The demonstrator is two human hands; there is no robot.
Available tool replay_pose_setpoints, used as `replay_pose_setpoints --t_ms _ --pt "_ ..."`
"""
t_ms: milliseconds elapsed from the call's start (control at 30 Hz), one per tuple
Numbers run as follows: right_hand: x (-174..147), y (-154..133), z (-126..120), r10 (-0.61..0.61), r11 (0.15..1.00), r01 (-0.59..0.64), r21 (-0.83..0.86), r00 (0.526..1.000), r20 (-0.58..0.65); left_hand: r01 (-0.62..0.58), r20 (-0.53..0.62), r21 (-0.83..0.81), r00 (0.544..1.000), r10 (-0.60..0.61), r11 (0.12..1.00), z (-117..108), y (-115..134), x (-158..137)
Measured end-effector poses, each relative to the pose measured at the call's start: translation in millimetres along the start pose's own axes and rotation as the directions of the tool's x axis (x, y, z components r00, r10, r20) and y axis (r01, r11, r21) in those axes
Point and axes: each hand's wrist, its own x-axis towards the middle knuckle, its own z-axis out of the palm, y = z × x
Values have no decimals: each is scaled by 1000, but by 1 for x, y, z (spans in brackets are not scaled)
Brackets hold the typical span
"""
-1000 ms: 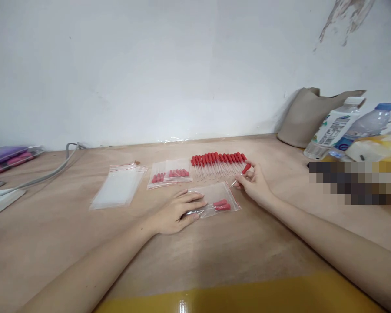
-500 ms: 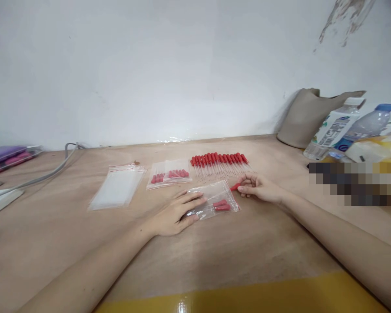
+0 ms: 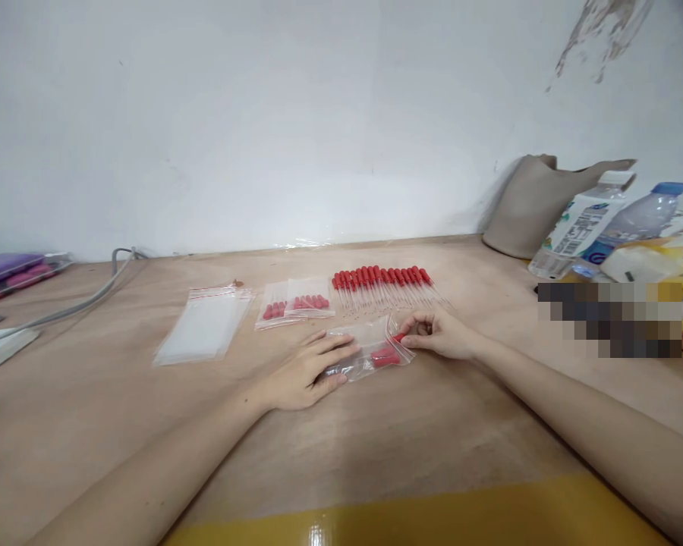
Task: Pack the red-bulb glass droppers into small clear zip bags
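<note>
Right hand [image 3: 439, 334] pinches red dropper [image 3: 399, 337] at open bag [image 3: 365, 334].

Clear bag [image 3: 367, 334], two red-bulbed droppers [image 3: 385, 357] inside, third dropper [image 3: 399, 337] at its mouth.

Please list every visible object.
Front bag: one, clear, centre
Held dropper: one, red, bag mouth
Bagged droppers: two, red, front bag
Loose droppers: many, red, centre
Filled bags: two, clear, behind
Stacked bags: several, whitish, left
Cable: one, grey, left
Packs: some, purple-pink, left
Flat items: two, dark/white, left
Bottles: two, clear, right
Container: one, greyish, right
Wrapping: some, yellow-white, right
Table: one, brown, below
Left hand: one, on bag
Right hand: one, holding dropper
</note>
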Motion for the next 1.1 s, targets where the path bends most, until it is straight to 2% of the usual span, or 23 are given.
replay_pose_setpoints --t_ms 67,133,200,333,400,533,633,700,733,833,933,1100 --pt "0 2 -4 -13 1000 14 -24 999 32 1 1 1 1000 -1 1000 0 0 0" --pt "0 2 -2 -46 998 46 -49 999 2 4 2 0 1000 -4 1000 0 0 1" --pt "1 0 5 -100 994 98 -49 995 -24 6 2 -2 1000 -6 1000 0 0 1" --pt "3 -9 20 -187 982 187 0 982 12 -4 -7 -8 1000 3 1000 1 1 2" --pt "2 -14 23 -137 989 136 60 991 3 -3 -8 -10 1000 3 1000 1 1 2" --pt "-1 -19 24 45 972 -34 231 998 -40 1 -9 -13 1000 -1 1000 2 1 1" --pt "0 -17 23 83 976 -46 214 982 -171 5 0 -8 1000 -5 1000 1 1 1" --pt "5 -10 19 37 999 -23 43 939 -343 12 6 -8 1000 -12 1000 1 1 1" --pt "8 -6 15 -5 996 -32 -78 901 -434 13 3 -10 1000 -13 1000 2 0 1" --pt "19 8 -2 -101 919 -171 -357 771 -629 5 -19 -29 1000 -6 1000 3 -1 1" --pt "33 15 -19 -48 850 -342 -401 708 -705 2 -54 -61 999 -5 998 4 -2 1" --pt "55 13 -33 175 779 -544 -311 666 -726 9 -74 -111 997 -17 994 3 0 0"
